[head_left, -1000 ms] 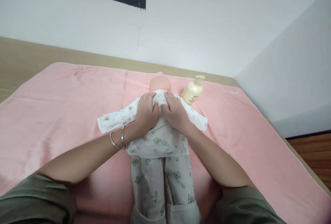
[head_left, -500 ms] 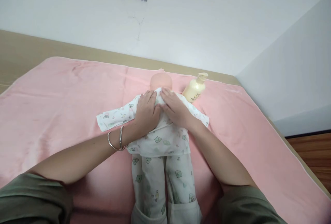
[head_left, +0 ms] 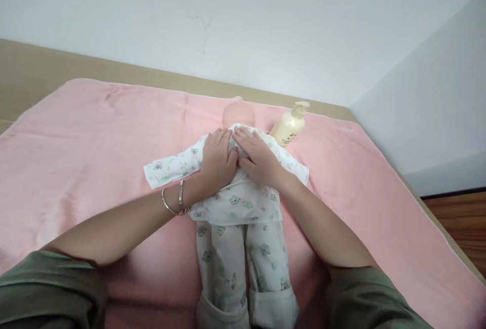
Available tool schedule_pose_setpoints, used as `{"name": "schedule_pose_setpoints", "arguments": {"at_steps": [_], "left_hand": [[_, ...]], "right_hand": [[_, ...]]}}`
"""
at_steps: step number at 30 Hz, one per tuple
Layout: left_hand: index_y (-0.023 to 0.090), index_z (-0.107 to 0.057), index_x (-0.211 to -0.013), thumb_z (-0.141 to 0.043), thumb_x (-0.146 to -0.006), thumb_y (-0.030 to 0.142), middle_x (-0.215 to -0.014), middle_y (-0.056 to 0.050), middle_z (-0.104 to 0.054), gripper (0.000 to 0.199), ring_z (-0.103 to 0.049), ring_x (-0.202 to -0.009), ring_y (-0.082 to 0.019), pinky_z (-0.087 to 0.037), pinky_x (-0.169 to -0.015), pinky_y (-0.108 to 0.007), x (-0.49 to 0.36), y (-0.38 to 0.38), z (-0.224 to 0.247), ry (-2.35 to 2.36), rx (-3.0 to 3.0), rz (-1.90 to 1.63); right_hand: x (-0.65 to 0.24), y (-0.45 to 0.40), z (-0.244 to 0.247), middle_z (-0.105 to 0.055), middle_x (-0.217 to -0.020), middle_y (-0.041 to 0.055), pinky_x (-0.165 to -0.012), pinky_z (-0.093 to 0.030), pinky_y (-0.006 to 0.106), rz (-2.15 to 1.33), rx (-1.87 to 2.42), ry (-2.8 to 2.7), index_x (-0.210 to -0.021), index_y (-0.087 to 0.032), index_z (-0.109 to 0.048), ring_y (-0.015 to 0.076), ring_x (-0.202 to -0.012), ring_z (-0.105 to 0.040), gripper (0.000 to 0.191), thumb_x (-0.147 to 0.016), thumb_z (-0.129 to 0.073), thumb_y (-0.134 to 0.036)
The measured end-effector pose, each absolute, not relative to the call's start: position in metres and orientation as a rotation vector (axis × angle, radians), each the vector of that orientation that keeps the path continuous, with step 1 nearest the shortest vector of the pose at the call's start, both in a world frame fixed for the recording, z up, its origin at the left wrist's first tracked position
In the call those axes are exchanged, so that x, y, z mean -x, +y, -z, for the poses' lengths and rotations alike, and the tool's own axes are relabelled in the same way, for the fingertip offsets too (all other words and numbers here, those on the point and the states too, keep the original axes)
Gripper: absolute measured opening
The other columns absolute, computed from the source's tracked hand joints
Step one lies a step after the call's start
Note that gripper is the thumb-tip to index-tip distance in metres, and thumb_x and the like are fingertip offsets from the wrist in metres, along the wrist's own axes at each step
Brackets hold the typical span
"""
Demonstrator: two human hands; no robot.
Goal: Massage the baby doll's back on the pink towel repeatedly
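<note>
Head view: your left hand (head_left: pixel 219 159) lies palm down on the upper shirt (head_left: pixel 243 202) of the doll (head_left: pixel 238 114), its fingers extended toward the doll's head and gripping nothing. Your right hand (head_left: pixel 260 159) lies flat beside it in the same way, fingers straight and close together, angled inward; your two thumbs nearly meet over the middle of the shirt. Two silver bangles (head_left: pixel 180 197) circle your left wrist. Beneath your hands, the doll is stretched out on a pink blanket (head_left: pixel 125 141), its head away from you, sleeves spread to both sides, and patterned trousers (head_left: pixel 266 253) pointing toward you. Near the sleeve on your right sits a pale yellow pump bottle (head_left: pixel 289 125). Farther out, a wooden surface (head_left: pixel 34 66) borders the blanket, with a white wall (head_left: pixel 288 30) behind.
</note>
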State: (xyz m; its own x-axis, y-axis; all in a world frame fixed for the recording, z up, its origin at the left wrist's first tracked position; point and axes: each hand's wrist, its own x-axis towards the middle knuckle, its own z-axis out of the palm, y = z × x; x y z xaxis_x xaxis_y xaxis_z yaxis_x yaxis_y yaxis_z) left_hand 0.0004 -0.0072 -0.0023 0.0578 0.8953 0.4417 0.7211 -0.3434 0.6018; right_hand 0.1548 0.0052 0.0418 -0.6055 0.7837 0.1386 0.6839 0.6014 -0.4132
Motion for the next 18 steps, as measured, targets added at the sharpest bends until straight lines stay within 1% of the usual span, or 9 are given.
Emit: {"name": "schedule_pose_setpoints", "arguments": {"at_steps": [2,4,8,9,11,13,15,16,18], "left_hand": [[0.009,-0.052,-0.136,-0.035,-0.095,0.029,-0.143,-0.018,-0.056,0.049,-0.045,-0.139,-0.032,-0.03,-0.122,-0.055,-0.002,-0.009,0.003,1.688,-2.11,-1.158],[0.008,-0.051,-0.138,-0.035,-0.094,0.031,-0.145,-0.018,-0.055,0.052,-0.044,-0.141,-0.032,-0.028,-0.123,-0.055,-0.003,-0.01,0.005,1.707,-2.107,-1.15],[0.007,-0.054,-0.135,-0.035,-0.093,0.032,-0.142,-0.018,-0.057,0.052,-0.047,-0.137,-0.033,-0.03,-0.122,-0.054,-0.002,-0.009,0.007,1.709,-2.118,-1.154],[0.008,-0.054,-0.135,-0.035,-0.093,0.032,-0.141,-0.018,-0.058,0.052,-0.047,-0.137,-0.032,-0.031,-0.122,-0.054,-0.001,-0.009,0.007,1.706,-2.123,-1.151],[0.01,-0.054,-0.134,-0.034,-0.094,0.032,-0.14,-0.018,-0.058,0.05,-0.048,-0.136,-0.032,-0.032,-0.12,-0.054,0.0,-0.007,0.006,1.7,-2.128,-1.134],[0.01,-0.054,-0.133,-0.031,-0.095,0.031,-0.139,-0.018,-0.059,0.05,-0.049,-0.134,-0.031,-0.034,-0.119,-0.054,0.001,-0.006,0.004,1.697,-2.126,-1.107],[0.008,-0.054,-0.134,-0.029,-0.095,0.03,-0.138,-0.019,-0.058,0.051,-0.05,-0.133,-0.032,-0.034,-0.119,-0.053,0.0,-0.006,0.002,1.698,-2.14,-1.072],[0.006,-0.052,-0.136,-0.029,-0.095,0.029,-0.139,-0.02,-0.057,0.052,-0.048,-0.135,-0.033,-0.033,-0.12,-0.053,-0.001,-0.008,0.0,1.7,-2.155,-1.057],[0.003,-0.049,-0.14,-0.03,-0.095,0.029,-0.145,-0.022,-0.053,0.055,-0.043,-0.14,-0.035,-0.029,-0.122,-0.055,-0.003,-0.015,-0.002,1.703,-2.199,-1.036]], "right_hand": [[-0.162,0.022,-0.039,-0.029,-0.165,0.0105,-0.129,-0.017,0.054,-0.509,1.277,-2.466,-0.155,-0.011,-0.036,0.0261,-0.156,-0.022,0.064,-0.092,-0.038,-0.023],[-0.162,0.027,-0.037,-0.03,-0.164,0.0126,-0.127,-0.02,0.056,-0.488,1.389,-2.406,-0.155,-0.009,-0.037,0.0284,-0.155,-0.024,0.063,-0.093,-0.036,-0.022],[-0.144,-0.003,-0.039,-0.038,-0.158,0.0246,-0.125,-0.026,0.057,-0.233,1.595,-2.29,-0.151,0.005,-0.038,0.0362,-0.151,-0.032,0.06,-0.095,-0.033,-0.019],[-0.14,-0.014,-0.039,-0.039,-0.157,0.0263,-0.124,-0.028,0.057,-0.176,1.587,-2.282,-0.15,0.006,-0.039,0.0369,-0.15,-0.033,0.06,-0.096,-0.034,-0.02],[-0.133,-0.031,-0.04,-0.04,-0.157,0.0249,-0.125,-0.028,0.056,-0.13,1.498,-2.319,-0.149,0.003,-0.043,0.0358,-0.151,-0.031,0.057,-0.097,-0.036,-0.02],[-0.132,-0.035,-0.04,-0.041,-0.158,0.0185,-0.126,-0.026,0.055,-0.168,1.374,-2.38,-0.148,-0.003,-0.047,0.0329,-0.153,-0.028,0.056,-0.095,-0.035,-0.016],[-0.136,-0.024,-0.036,-0.043,-0.158,0.0131,-0.127,-0.024,0.054,-0.264,1.302,-2.385,-0.147,-0.008,-0.05,0.0296,-0.153,-0.028,0.056,-0.093,-0.033,-0.014],[-0.14,-0.014,-0.034,-0.044,-0.158,0.0118,-0.127,-0.024,0.053,-0.317,1.307,-2.351,-0.146,-0.01,-0.051,0.0284,-0.153,-0.03,0.057,-0.093,-0.032,-0.014],[-0.15,0.01,-0.028,-0.045,-0.157,0.0136,-0.127,-0.026,0.054,-0.402,1.424,-2.211,-0.147,-0.009,-0.049,0.0285,-0.151,-0.033,0.056,-0.094,-0.033,-0.018]]}}
